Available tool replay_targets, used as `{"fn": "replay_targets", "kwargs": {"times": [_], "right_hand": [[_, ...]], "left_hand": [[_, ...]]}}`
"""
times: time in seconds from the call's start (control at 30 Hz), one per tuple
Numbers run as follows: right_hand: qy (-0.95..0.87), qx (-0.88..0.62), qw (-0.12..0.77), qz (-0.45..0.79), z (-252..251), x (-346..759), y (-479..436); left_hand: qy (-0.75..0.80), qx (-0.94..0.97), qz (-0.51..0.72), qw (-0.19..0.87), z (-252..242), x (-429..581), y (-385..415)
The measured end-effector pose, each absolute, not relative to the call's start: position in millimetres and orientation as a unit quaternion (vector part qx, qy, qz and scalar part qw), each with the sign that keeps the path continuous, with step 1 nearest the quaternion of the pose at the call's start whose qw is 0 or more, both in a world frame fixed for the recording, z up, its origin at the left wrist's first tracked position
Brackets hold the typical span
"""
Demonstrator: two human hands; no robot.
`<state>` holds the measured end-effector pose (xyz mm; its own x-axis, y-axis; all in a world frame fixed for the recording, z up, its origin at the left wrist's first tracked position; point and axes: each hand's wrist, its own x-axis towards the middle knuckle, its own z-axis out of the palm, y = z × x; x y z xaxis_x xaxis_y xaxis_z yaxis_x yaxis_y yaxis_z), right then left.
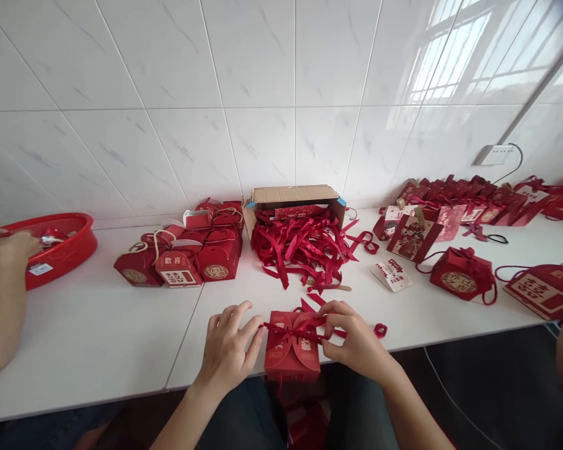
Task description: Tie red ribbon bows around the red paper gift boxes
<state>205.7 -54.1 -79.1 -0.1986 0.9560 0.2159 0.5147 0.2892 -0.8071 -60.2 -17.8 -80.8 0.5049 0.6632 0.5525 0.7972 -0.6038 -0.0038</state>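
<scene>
A red gift box [281, 361] with curved petal flaps and gold lettering stands near the table's front edge, directly before me. A dark red ribbon [294, 333] crosses its top, knotted or looped at the middle. On the box's left, my left hand [232, 345] pinches one side of the ribbon between thumb and finger. My right hand [351, 334] is closed on the ribbon's other side, at the box's right edge. A loose ribbon tail [380, 330] lies beyond the right hand. How the knot runs underneath cannot be made out.
An open cardboard box [293, 194] behind spills a heap of red ribbons [304, 240]. Red gift boxes [216, 256] are grouped left; more boxes [464, 275] and printed cards [391, 275] lie right. Another person's arm [4, 300] reaches into a red basin [63, 259].
</scene>
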Motion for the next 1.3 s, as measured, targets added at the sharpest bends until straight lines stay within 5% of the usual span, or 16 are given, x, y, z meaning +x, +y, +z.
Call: {"fn": "replay_targets", "kwargs": {"times": [0.1, 0.33, 0.57, 0.97, 1.3], "right_hand": [[-0.712, -0.520, 0.371, 0.293, -81.0, 206.5, -54.0], [-0.650, -0.470, 0.444, 0.399, -120.5, 224.0, -57.0], [-0.625, -0.382, 0.455, 0.507, -139.1, 187.4, -61.5], [-0.575, -0.461, 0.561, 0.375, -141.5, 198.3, -72.6], [-0.328, -0.635, 0.693, 0.089, -123.1, 342.2, -36.1]], "left_hand": [[-0.477, -0.832, -0.270, 0.083, -88.4, -55.0, -21.1], [-0.461, -0.700, -0.468, -0.281, -108.9, -41.5, -27.3], [-0.449, -0.488, -0.558, -0.499, -127.6, -23.7, -22.3], [-0.494, -0.505, -0.501, -0.499, -143.7, -25.0, -9.3], [-0.507, -0.553, -0.456, -0.478, -144.9, -25.7, -8.0]]}}
